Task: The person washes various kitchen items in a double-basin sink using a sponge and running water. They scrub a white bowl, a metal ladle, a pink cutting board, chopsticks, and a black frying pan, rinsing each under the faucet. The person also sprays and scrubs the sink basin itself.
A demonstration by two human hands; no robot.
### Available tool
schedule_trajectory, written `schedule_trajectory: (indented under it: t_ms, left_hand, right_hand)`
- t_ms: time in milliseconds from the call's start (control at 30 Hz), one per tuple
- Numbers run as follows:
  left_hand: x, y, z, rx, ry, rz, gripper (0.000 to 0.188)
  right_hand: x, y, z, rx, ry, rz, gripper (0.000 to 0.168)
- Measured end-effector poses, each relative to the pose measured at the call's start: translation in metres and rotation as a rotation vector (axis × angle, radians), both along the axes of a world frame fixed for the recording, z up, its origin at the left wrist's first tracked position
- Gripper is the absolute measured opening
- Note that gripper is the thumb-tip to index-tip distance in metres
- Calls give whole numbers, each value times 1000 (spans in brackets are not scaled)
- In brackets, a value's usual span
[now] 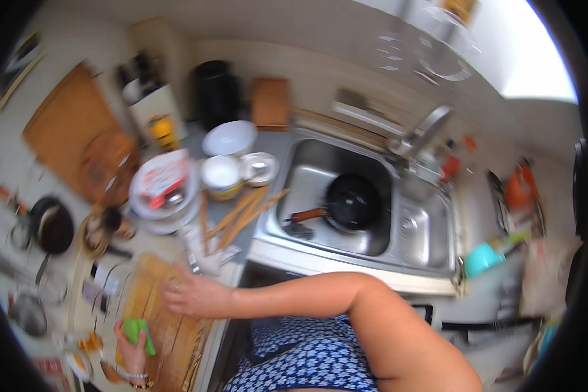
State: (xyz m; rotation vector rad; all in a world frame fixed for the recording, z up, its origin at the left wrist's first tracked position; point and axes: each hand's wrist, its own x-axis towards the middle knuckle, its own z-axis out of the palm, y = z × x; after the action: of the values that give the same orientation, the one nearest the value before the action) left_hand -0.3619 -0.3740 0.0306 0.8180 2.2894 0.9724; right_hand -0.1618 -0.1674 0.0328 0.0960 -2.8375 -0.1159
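Note:
My left hand [131, 349] holds a green cleaning sponge or folded cloth [138, 333] over the left side of a wooden board [169, 343]. The board lies flat on the counter and shows dark lines along its length. My right hand [196, 294] reaches across from the right and rests on the upper right part of the board, fingers curled. Blur hides whether it grips anything. Beyond the right hand, several wooden sticks or utensils [242, 215] lie beside a crumpled whitish wrapping [208, 252].
A steel sink [299, 181] holds a dark pan [354, 202] with a wooden handle, under a faucet [428, 125]. White bowls [230, 138], a lidded tub [221, 172] and a knife block [159, 110] stand behind the board. A small black pan [52, 225] is at left.

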Motion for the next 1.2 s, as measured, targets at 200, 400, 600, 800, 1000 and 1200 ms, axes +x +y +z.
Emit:
schedule_trajectory:
  t_ms: [200, 400, 600, 800, 1000, 1200]
  left_hand:
    - [33, 68, 19, -45, 503, -312, 51]
    - [78, 161, 63, 337, 771, -521, 42]
    - [198, 257, 56, 279, 203, -585, 47]
    - [355, 280, 63, 59, 222, -755, 52]
    - [395, 261, 55, 125, 120, -837, 53]
    - [368, 228, 57, -15, 74, -657, 56]
  right_hand:
    - [220, 34, -11, -581, -173, -708, 53]
    - [442, 1, -52, -760, 100, -1426, 46]
    - [561, 7, -58, -861, 296, -1668, 52]
    - [610, 119, -15, -800, 977, -1500, 63]
    - [732, 356, 37, -631, 1799, -2007, 71]
    - [824, 415, -21, -86, 1502, -2445, 73]
